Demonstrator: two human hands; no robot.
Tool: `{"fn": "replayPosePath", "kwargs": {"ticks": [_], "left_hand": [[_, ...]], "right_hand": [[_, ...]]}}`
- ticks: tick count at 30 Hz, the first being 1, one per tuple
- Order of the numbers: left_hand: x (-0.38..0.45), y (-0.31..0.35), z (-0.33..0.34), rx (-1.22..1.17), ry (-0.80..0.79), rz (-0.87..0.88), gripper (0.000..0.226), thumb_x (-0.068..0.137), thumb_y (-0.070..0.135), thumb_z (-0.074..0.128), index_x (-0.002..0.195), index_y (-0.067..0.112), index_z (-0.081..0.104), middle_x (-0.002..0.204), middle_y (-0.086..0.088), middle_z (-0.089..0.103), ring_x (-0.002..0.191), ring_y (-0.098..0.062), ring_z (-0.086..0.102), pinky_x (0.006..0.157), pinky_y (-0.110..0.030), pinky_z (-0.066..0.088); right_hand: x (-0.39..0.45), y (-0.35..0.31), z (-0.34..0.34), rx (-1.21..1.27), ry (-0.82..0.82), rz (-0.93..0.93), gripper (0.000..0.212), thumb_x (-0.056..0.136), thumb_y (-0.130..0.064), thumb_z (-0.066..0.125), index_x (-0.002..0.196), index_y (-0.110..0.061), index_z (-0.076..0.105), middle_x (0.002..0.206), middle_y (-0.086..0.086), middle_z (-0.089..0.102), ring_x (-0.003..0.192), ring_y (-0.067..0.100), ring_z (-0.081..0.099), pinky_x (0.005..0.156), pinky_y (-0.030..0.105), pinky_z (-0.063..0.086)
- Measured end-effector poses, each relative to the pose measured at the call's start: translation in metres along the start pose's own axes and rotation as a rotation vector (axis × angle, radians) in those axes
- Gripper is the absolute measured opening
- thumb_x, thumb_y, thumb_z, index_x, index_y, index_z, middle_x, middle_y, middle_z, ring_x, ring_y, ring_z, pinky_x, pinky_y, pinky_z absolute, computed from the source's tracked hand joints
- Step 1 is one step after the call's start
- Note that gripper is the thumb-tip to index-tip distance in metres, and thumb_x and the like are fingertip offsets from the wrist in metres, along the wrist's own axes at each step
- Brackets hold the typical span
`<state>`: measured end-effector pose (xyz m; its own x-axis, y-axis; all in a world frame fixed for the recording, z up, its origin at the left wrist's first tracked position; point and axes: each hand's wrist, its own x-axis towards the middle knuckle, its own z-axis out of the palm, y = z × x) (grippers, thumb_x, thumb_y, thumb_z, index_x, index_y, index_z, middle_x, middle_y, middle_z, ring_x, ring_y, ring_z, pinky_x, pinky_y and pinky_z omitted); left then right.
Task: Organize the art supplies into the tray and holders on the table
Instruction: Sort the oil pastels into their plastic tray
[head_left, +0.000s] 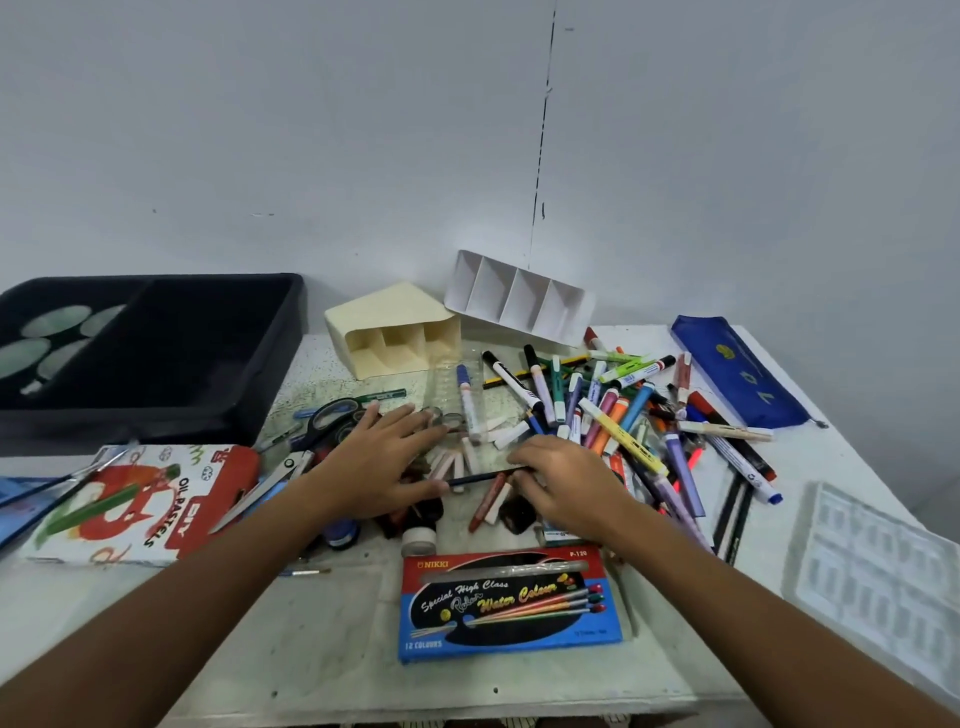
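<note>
A heap of markers and pens (618, 410) covers the table's middle and right. Loose chalk and pastel sticks (470, 457) lie between my hands. My right hand (566, 483) pinches a thin dark pencil (480, 478) at its right end, fingers curled over it. My left hand (382, 457) lies flat with straight fingers spread over the pile, its thumb near the pencil's left end. A black tray (244, 353) sits at the back left. A cream holder (395, 332) and a white divided holder (519, 296) lie tipped near the wall.
An oil pastels box (150, 499) with scissors (260, 488) beside it lies at the left. A water colour box (506, 603) lies in front. A blue pencil pouch (737, 369) sits at the back right, and a clear plastic tray (883, 577) at the right edge.
</note>
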<state>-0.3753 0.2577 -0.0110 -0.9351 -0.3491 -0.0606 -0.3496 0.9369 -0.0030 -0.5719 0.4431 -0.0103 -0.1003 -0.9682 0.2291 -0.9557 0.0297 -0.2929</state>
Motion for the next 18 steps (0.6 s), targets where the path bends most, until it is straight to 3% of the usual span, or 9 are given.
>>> {"fn": "replayPosePath", "kwargs": {"ticks": [3,6,8,11,14,18], "left_hand": [[-0.010,-0.011,0.006,0.035,-0.052,0.037,0.098,0.072,0.092,0.013,0.154,0.037,0.011,0.164,0.002,0.005,0.150,-0.019,-0.006,0.117,-0.047,-0.012],[-0.020,-0.023,0.013,0.057,-0.102,-0.008,0.098,0.069,0.095,0.013,0.151,0.044,-0.007,0.163,0.006,-0.005,0.147,-0.018,-0.019,0.117,-0.052,-0.011],[-0.023,-0.031,0.014,0.030,-0.113,-0.032,0.103,0.065,0.098,0.014,0.150,0.044,-0.007,0.162,0.007,-0.008,0.146,-0.016,-0.022,0.117,-0.051,-0.012],[-0.026,-0.041,0.014,0.007,-0.120,-0.057,0.112,0.059,0.101,0.019,0.151,0.042,-0.004,0.161,0.010,-0.011,0.145,-0.014,-0.022,0.117,-0.052,-0.012],[-0.029,-0.047,0.013,-0.021,-0.157,-0.094,0.119,0.052,0.104,0.024,0.147,0.044,-0.013,0.156,0.011,-0.022,0.142,-0.014,-0.028,0.116,-0.053,-0.014],[-0.039,-0.054,0.010,-0.106,-0.156,-0.146,0.122,0.050,0.104,0.028,0.144,0.044,-0.019,0.152,0.014,-0.027,0.141,-0.013,-0.029,0.118,-0.053,-0.012]], "right_hand": [[-0.002,0.000,0.006,-0.080,-0.009,-0.046,0.030,0.095,-0.024,0.054,0.117,-0.009,0.068,0.115,0.007,0.067,0.110,0.023,0.060,0.096,0.038,0.046],[-0.008,-0.010,0.019,-0.128,-0.088,-0.035,0.039,0.102,-0.037,0.037,0.124,-0.017,0.063,0.124,0.004,0.062,0.119,0.021,0.053,0.111,0.037,0.027],[-0.011,-0.019,0.024,-0.126,-0.113,-0.030,0.044,0.103,-0.043,0.032,0.126,-0.019,0.060,0.129,0.005,0.059,0.122,0.021,0.050,0.114,0.036,0.020],[-0.012,-0.029,0.026,-0.121,-0.142,-0.043,0.047,0.102,-0.046,0.034,0.131,-0.017,0.057,0.137,0.008,0.053,0.129,0.024,0.044,0.115,0.037,0.018],[-0.014,-0.034,0.026,-0.098,-0.147,-0.042,0.048,0.101,-0.047,0.035,0.132,-0.017,0.055,0.142,0.008,0.049,0.134,0.024,0.039,0.116,0.037,0.017],[-0.013,-0.037,0.028,-0.042,-0.107,-0.073,0.040,0.099,-0.038,0.043,0.128,-0.014,0.060,0.136,0.006,0.054,0.128,0.022,0.046,0.110,0.037,0.032]]}}
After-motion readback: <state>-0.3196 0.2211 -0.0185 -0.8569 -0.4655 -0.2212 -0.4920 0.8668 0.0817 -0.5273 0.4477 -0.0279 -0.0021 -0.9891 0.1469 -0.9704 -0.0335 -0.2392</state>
